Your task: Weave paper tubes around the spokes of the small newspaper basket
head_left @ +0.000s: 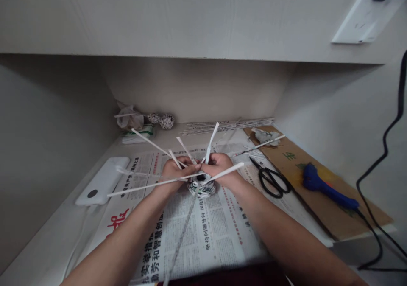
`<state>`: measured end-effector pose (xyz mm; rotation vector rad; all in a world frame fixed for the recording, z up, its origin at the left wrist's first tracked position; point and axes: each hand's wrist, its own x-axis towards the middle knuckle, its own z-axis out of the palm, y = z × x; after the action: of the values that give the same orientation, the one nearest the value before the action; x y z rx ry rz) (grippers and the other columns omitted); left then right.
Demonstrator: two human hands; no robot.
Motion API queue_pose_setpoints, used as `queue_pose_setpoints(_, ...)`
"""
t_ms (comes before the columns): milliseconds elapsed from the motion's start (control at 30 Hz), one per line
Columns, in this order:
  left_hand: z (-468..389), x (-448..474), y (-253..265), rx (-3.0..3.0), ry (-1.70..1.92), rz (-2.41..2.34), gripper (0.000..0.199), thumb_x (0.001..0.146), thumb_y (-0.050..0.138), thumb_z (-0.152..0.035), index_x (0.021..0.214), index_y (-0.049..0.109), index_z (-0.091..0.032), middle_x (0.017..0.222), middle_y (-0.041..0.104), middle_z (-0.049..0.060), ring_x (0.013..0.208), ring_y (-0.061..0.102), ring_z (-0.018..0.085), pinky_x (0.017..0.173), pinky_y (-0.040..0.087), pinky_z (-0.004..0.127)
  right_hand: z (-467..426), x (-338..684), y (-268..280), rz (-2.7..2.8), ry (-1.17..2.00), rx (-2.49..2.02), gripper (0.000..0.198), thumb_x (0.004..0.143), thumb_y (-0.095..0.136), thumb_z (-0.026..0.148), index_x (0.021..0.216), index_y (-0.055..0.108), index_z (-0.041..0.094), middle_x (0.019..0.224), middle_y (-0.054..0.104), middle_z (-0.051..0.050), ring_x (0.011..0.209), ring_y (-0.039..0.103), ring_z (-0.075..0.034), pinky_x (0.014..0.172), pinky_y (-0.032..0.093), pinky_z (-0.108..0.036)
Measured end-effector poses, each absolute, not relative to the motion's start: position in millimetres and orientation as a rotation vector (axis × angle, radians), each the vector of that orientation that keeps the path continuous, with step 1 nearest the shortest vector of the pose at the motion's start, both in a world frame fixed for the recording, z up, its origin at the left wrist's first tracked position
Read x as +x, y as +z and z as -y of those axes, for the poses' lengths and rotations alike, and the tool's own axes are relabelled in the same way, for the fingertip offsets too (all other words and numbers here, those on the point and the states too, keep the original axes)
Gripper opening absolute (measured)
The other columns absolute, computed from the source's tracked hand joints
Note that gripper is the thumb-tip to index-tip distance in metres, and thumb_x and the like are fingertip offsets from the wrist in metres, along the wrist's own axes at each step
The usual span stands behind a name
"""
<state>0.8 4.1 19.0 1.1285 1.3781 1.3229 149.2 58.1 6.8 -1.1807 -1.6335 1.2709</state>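
Observation:
Between my two hands sits a small round piece woven from rolled newspaper [202, 189], with a dark opening at its top. Long pale paper strips [152, 186] radiate from its rim in several directions, and one rolled strip hangs down toward me. My left hand [176, 169] is closed at the left of the rim, thumb and fingers pinched among the strips. My right hand [220, 166] grips the right side of the rim, with one strip standing up by its fingers. Both sets of fingertips nearly meet above the opening; exactly which strip each pinches is hidden.
Newspaper [178, 239] covers the desk. At right lie black scissors [274, 182], cardboard [337, 218] and a blue corded glue gun [329, 190]. A white phone [103, 182] lies at left. Behind are paper rolls [229, 126] and a woven gourd shape [163, 120]. A shelf edge [203, 44] overhangs.

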Motion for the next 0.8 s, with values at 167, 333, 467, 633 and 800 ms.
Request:
queue_pose_setpoints(167,-4.5,-1.8,18.7,1.145,1.327,-1.321,0.027,0.054,0.083,-0.027,0.073,0.073,-0.012,0.067,0.071,0.006,0.054,0.058,0.014,0.049,0.044,0.024,-58.5,152.0,10.9,1.563,1.426,-1.078,0.026,0.064,0.075,0.038,0.075,0.071,0.015,0.067,0.07,-0.002,0.061,0.062,-0.016,0.056,0.047,-0.024)
queue_pose_setpoints(333,-4.7,-4.9,16.4,1.179,1.294,-1.421,0.023,0.058,0.081,-0.03,0.066,0.072,-0.011,0.057,0.066,0.005,0.046,0.052,0.012,0.042,0.039,0.024,-61.2,159.8,20.1,1.586,1.409,-1.116,0.034,0.069,0.07,0.048,0.074,0.072,0.015,0.064,0.068,-0.002,0.058,0.06,-0.016,0.053,0.046,-0.025)
queue_pose_setpoints(467,-5.5,-4.1,14.5,1.228,1.319,-1.374,0.023,0.06,0.08,-0.03,0.071,0.074,-0.011,0.062,0.069,0.007,0.051,0.057,0.015,0.045,0.041,0.025,-66.6,165.3,21.1,1.664,1.414,-1.053,0.034,0.072,0.069,0.048,0.079,0.073,0.016,0.064,0.068,-0.001,0.054,0.057,-0.014,0.05,0.043,-0.023)
queue_pose_setpoints(633,-2.6,0.4,17.6,1.272,1.314,-1.407,0.022,0.063,0.077,-0.03,0.076,0.073,-0.013,0.069,0.072,0.006,0.055,0.061,0.015,0.049,0.045,0.025,-64.9,160.5,18.9,1.603,1.421,-1.003,0.035,0.075,0.067,0.05,0.073,0.07,0.016,0.054,0.059,0.001,0.043,0.048,-0.009,0.042,0.037,-0.02)
queue_pose_setpoints(800,1.5,3.7,23.3,1.262,1.327,-1.466,0.017,0.061,0.078,-0.028,0.069,0.07,-0.014,0.062,0.07,0.003,0.052,0.059,0.014,0.05,0.045,0.024,-60.6,158.1,27.1,1.429,1.591,-0.92,0.041,0.074,0.067,0.054,0.089,0.073,0.015,0.067,0.067,-0.002,0.045,0.053,-0.01,0.042,0.041,-0.021)
